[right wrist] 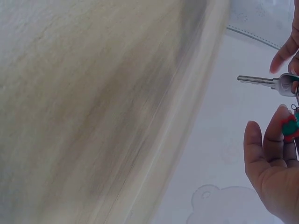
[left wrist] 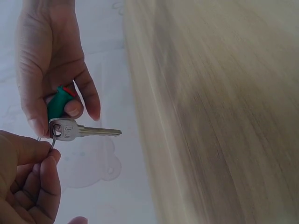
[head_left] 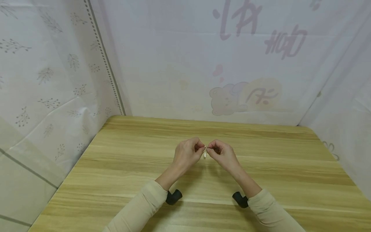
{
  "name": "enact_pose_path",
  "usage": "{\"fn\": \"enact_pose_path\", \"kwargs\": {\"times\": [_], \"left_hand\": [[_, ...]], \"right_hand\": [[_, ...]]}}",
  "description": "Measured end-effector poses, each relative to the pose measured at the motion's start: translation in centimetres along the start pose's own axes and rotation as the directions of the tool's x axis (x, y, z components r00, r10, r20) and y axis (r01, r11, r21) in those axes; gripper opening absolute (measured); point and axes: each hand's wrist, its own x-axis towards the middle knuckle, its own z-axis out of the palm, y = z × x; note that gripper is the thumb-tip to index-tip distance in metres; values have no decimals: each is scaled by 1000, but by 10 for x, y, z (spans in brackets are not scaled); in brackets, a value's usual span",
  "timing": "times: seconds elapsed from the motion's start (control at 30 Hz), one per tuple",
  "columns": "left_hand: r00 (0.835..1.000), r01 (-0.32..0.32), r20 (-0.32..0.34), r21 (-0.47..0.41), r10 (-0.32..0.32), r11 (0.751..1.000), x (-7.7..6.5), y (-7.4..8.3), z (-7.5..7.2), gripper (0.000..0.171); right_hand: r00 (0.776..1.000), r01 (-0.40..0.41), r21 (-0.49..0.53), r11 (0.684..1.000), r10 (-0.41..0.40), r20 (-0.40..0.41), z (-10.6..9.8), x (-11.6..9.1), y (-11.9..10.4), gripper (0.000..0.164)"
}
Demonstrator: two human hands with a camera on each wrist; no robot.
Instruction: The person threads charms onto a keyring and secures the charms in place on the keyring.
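Observation:
Above the table, both hands meet fingertip to fingertip around a small key set. My left hand (head_left: 185,153) pinches the thin metal key ring (left wrist: 53,141) between thumb and forefinger. A silver key (left wrist: 69,130) hangs from this ring; in the head view, it dangles below the fingertips. My right hand (head_left: 226,157) holds a green and red charm (right wrist: 290,126) in its fingers, with the thumb close to the ring. In the right wrist view, the frame's edge cuts off part of the ring and charm. Whether the ring's coils are spread cannot be told.
A wood-grain table (head_left: 130,154) spreads under both arms. Black elbow-shaped pieces (head_left: 174,197) show beside both wrists. Pale printed cloth (head_left: 162,64) hangs behind the table and along its sides.

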Motion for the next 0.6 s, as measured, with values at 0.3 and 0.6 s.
{"fn": "enact_pose_path", "kwargs": {"times": [0.3,0.6], "left_hand": [[999,41,3,-20,-40,999,0,0,1,8],[997,81,18,-70,-80,994,-2,-1,2,7]], "right_hand": [[999,12,0,1000,-12,-30,1,-1,0,10],[999,10,22,1000,-9,-47,4,-2,-1,7]]}}
